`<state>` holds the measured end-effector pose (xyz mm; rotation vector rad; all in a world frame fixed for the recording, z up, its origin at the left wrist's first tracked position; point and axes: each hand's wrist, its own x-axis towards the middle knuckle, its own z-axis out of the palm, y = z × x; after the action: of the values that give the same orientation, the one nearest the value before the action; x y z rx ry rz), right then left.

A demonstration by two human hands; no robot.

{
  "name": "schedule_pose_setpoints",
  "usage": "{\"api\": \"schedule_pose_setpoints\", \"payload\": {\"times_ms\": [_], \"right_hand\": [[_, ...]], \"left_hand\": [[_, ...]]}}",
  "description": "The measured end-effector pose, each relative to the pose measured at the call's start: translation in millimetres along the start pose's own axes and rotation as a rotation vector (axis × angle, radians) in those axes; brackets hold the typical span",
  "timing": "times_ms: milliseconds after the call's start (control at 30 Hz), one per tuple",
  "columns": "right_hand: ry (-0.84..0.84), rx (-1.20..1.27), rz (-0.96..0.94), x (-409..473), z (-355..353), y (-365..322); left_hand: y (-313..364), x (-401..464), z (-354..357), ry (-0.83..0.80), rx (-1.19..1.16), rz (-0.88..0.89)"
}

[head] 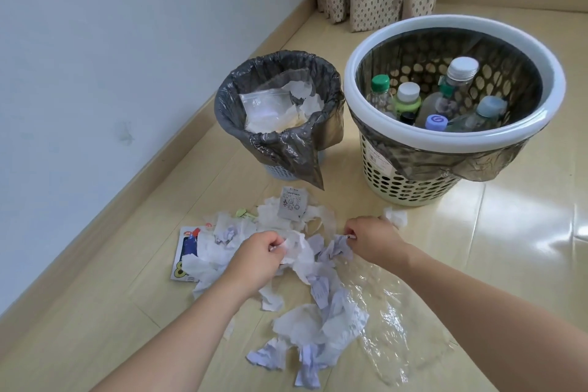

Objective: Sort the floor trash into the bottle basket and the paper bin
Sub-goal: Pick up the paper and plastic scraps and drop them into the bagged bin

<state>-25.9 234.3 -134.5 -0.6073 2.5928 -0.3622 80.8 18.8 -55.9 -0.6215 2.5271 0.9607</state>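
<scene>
Crumpled white paper scraps [296, 264] on the wooden floor [477, 248] are pinched by left hand [257, 256] and right hand [370, 237]; bunched tightly, they should be carried into the black-lined paper bin [241, 89].

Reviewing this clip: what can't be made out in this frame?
Head view only:
- Left hand grip: fingertips buried in white paper.
- Small leaflet: print too small.
- Paper bin: deeper contents hidden by a clear bag.
- Bottle basket: bottle bodies hidden by its rim.
</scene>
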Motion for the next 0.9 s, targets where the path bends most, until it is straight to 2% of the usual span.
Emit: {"api": "schedule_pose_setpoints", "payload": {"times_ms": [133, 367, 500, 600, 733, 900], "right_hand": [[0.030, 0.037, 0.025, -0.3, -15.8, -11.4], [-0.050, -0.134, 0.032, 0.8, -75.6, -29.9], [-0.172, -0.253, 0.027, -7.8, -110.3, -47.0], [-0.272, -0.321, 0.020, -16.6, -126.8, -60.8], [-0.502, -0.441, 0.039, -29.1, -142.3, -77.9], [-0.574, -0.454, 0.041, -39.1, -163.5, -87.0]], "left_hand": [[4.8, -12.6, -22.1, 0.044, -0.021, 0.000], [6.9, -19.5, -60.3, 0.002, -0.201, -0.063], [22.4, -23.0, -87.9, -0.052, -0.341, -0.035], [38.1, -23.2, -106.3, 0.009, -0.428, -0.018], [62.1, -15.7, -125.7, 0.110, -0.466, 0.053], [95.3, 4.5, -142.3, 0.179, -0.465, 0.126]]}}
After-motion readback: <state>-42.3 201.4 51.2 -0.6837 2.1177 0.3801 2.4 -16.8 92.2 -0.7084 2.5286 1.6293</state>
